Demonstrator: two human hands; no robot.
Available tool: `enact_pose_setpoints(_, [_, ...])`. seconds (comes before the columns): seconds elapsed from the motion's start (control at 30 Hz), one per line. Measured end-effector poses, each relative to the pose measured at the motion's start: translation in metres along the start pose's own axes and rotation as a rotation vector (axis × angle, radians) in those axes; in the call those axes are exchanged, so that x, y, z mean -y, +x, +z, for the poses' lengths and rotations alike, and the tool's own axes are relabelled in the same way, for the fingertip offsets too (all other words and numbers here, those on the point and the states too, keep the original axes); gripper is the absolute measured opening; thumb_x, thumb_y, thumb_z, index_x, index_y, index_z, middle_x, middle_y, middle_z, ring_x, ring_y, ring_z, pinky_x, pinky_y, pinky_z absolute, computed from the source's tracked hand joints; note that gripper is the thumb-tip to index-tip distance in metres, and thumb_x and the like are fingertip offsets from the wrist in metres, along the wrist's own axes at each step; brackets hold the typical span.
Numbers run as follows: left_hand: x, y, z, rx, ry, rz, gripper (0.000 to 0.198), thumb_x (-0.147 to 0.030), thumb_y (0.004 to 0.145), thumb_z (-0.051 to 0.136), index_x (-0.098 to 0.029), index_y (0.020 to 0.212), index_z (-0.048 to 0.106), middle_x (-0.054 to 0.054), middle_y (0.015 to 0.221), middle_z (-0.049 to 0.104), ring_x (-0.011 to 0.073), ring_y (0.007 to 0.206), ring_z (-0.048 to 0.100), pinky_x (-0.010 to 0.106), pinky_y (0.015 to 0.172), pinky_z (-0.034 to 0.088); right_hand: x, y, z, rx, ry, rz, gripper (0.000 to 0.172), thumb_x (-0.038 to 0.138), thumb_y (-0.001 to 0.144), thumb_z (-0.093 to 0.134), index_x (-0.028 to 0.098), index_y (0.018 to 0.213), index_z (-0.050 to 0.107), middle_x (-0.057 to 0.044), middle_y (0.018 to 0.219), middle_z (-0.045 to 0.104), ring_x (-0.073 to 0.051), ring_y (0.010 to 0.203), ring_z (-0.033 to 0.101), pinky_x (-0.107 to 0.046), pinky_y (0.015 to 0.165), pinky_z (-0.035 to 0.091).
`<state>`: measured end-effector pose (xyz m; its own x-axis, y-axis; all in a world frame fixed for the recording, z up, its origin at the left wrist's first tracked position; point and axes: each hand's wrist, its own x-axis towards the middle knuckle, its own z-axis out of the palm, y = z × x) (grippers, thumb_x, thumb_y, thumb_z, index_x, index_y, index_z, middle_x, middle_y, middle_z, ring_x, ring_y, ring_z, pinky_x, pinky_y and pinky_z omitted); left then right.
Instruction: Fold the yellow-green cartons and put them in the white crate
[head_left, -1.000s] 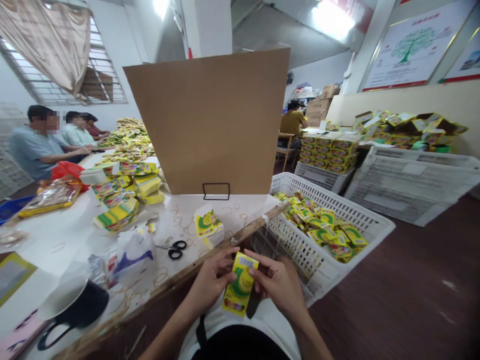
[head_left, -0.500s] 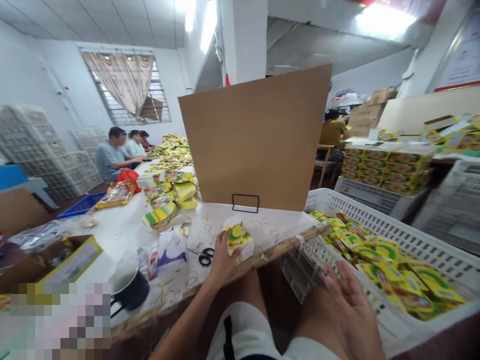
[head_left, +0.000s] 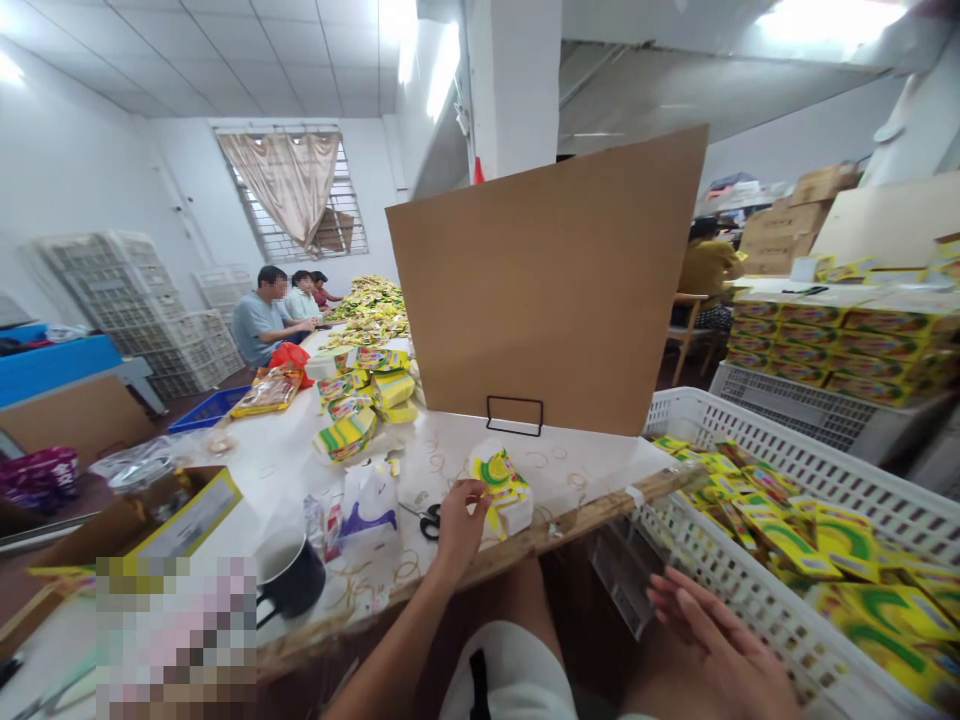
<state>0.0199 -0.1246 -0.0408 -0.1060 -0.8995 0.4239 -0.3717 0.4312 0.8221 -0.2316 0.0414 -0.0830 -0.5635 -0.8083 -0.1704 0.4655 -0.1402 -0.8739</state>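
Touching glossy yellow packets, left hand, lattice crate

Long white-topped table with a worn wooden front edge. Standing on it is a large brown cardboard sheet, upright in a black wire stand. In front of the stand, near the front edge, lies a small stack of yellow-and-green packets. To its left, in order: black-handled scissors, a white plastic bag with purple print, and a black mug. Loose rubber bands are scattered over the top. Further back are bundles of yellow-and-green packets, a red bag, and a large heap of packets at the far end.
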Motion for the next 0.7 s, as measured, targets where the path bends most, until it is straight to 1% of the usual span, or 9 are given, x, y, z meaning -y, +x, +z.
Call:
enact_pose_setpoints(0.07, [0.002,0.001,-0.002,-0.008,0.010,-0.026,0.022,-0.008,0.078,0.052,-0.015,0.096,0.062,0.006,0.088,0.066,0.0153,0.076,0.065,0.032,0.073,0.054,-0.001,0.000,0.002,-0.001,-0.014,0.005,0.040,0.038,0.057,0.082,0.018,0.091,0.072,-0.005,0.087,0.076,-0.018,0.076,0.071,-0.020,0.067,0.058])
enact_pose_setpoints(0.13, [0.003,0.000,-0.004,0.008,0.028,-0.033,0.028,-0.010,0.078,0.054,-0.015,0.105,0.059,0.010,0.097,0.066,0.0175,0.080,0.065,0.034,0.073,0.054,0.000,-0.001,0.005,-0.015,-0.023,0.009,0.040,0.038,0.055,0.082,0.018,0.088,0.073,-0.006,0.084,0.076,-0.019,0.073,0.071,-0.021,0.063,0.059])
enact_pose_setpoints(0.2, [0.001,-0.001,-0.006,0.055,0.050,-0.007,0.040,-0.015,0.073,0.063,-0.016,0.113,0.057,0.013,0.115,0.063,0.0226,0.098,0.063,0.039,0.083,0.052,0.000,-0.001,0.007,-0.019,-0.031,0.016,0.040,0.039,0.053,0.083,0.018,0.085,0.073,-0.006,0.082,0.076,-0.020,0.071,0.071,-0.022,0.061,0.059])
enact_pose_setpoints(0.27, [-0.002,-0.003,-0.006,0.124,0.072,0.030,0.052,-0.016,0.065,0.072,-0.017,0.115,0.058,0.013,0.125,0.059,0.0261,0.116,0.055,0.043,0.098,0.044,0.001,-0.002,0.009,-0.017,-0.042,0.024,0.040,0.040,0.052,0.083,0.019,0.085,0.073,-0.006,0.081,0.076,-0.019,0.069,0.071,-0.021,0.060,0.058])
enact_pose_setpoints(0.33, [-0.006,-0.004,-0.006,0.189,0.097,0.056,0.049,-0.016,0.063,0.074,-0.018,0.111,0.063,0.012,0.126,0.060,0.0268,0.121,0.051,0.043,0.105,0.037,0.000,-0.002,0.009,-0.008,-0.043,0.034,0.039,0.040,0.053,0.082,0.020,0.085,0.073,-0.005,0.081,0.077,-0.018,0.069,0.070,-0.020,0.060,0.057])
enact_pose_setpoints(0.4, [-0.008,-0.005,-0.006,0.226,0.127,0.066,0.037,-0.017,0.069,0.070,-0.018,0.106,0.067,0.011,0.122,0.064,0.0270,0.119,0.054,0.044,0.105,0.037,-0.002,-0.002,0.008,-0.004,-0.045,0.041,0.039,0.041,0.053,0.082,0.020,0.085,0.073,-0.004,0.081,0.077,-0.017,0.068,0.070,-0.019,0.060,0.057])
enact_pose_setpoints(0.47, [-0.008,-0.005,-0.006,0.242,0.160,0.070,0.031,-0.017,0.073,0.066,-0.019,0.103,0.069,0.011,0.121,0.065,0.0276,0.117,0.056,0.045,0.104,0.038,-0.004,-0.002,0.008,0.000,-0.054,0.040,0.039,0.041,0.054,0.082,0.020,0.085,0.074,-0.004,0.081,0.076,-0.016,0.067,0.070,-0.019,0.059,0.057])
enact_pose_setpoints(0.53, [-0.008,-0.004,-0.008,0.257,0.187,0.077,0.031,-0.017,0.073,0.067,-0.020,0.103,0.069,0.010,0.120,0.065,0.0279,0.116,0.057,0.045,0.103,0.038,-0.006,-0.003,0.008,0.003,-0.073,0.030,0.038,0.041,0.055,0.081,0.019,0.086,0.073,-0.004,0.081,0.076,-0.016,0.067,0.070,-0.019,0.058,0.056])
enact_pose_setpoints(0.7, [-0.006,-0.004,-0.011,0.292,0.234,0.112,0.039,-0.017,0.068,0.071,-0.020,0.107,0.068,0.010,0.122,0.064,0.0277,0.115,0.057,0.043,0.103,0.040,-0.009,-0.006,0.014,0.016,-0.118,-0.009,0.038,0.043,0.057,0.079,0.020,0.087,0.074,-0.004,0.083,0.076,-0.017,0.068,0.069,-0.019,0.057,0.056])
